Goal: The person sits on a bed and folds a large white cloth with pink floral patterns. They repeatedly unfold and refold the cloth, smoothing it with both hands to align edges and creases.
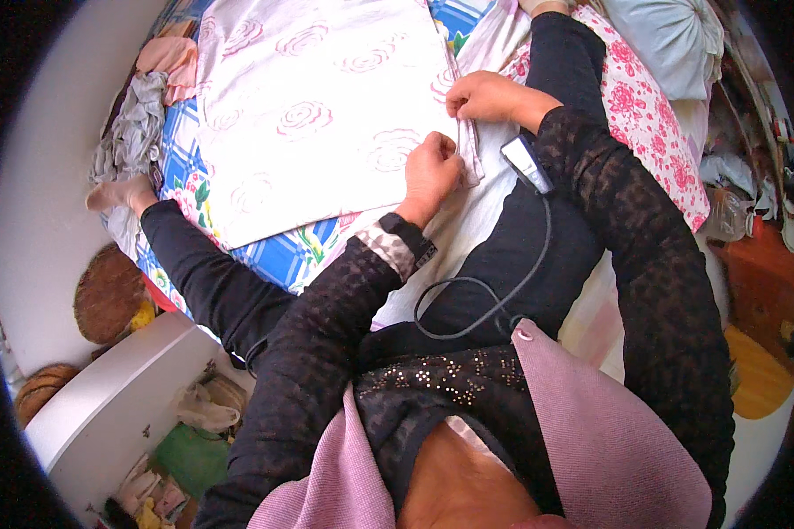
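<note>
A large white cloth [265, 79] printed with pink rose outlines lies spread flat in front of me. Its right side has a layered edge, and both of my hands are there. My left hand [432, 172] is closed at the near part of that edge, thumb against the curled fingers, pinching the cloth. Slightly farther off, my right hand [490, 97] is also closed, its fingertips gripping the same edge. What lies between the fingertips is mostly hidden. Beside my right wrist, a small white and black device [527, 166] on a dark cable rests against my right leg.
Under the cloth is a blue checked, flowered bedcover [278, 256]. A red-flowered pillow [640, 106] and a pale bundle [666, 40] are at the right. Crumpled grey clothing [137, 119] sits at the left. An open white cabinet [119, 388] stands lower left.
</note>
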Demonstrator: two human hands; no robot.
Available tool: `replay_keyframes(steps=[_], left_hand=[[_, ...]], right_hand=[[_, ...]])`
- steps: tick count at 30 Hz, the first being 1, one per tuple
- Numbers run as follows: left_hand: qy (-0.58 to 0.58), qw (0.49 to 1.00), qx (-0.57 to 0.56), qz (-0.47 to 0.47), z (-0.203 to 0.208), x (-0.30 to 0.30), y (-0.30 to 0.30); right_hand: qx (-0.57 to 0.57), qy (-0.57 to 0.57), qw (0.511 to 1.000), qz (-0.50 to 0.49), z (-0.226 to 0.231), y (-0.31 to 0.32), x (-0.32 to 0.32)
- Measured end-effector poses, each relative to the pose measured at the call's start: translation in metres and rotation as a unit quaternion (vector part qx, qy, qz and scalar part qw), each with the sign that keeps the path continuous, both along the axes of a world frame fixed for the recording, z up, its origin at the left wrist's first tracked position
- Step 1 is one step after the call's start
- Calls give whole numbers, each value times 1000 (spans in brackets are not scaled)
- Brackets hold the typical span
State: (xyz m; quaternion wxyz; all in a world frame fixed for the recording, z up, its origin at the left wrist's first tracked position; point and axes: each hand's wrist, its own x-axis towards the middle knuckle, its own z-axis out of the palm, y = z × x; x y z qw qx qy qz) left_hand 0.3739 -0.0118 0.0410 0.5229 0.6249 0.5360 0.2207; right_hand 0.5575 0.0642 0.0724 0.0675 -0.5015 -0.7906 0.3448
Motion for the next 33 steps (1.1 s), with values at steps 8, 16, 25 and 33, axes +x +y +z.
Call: replay_keyframes(steps=[8,16,25,33], left_hand=[[-256,907,-332,48,2,-17,22],[-305,883,-357,-4,-1,-30,33],[74,991,108,-1,4,7,6],[125,973,192,-6,-3,18,13]], right_hand=[[95,-107,988,55,-5,-14,-8],[171,-114,975,89,-1,-15,-18],[135,-129,981,60,2,-12,-12],[131,-110,984,47,-5,-9,-8]])
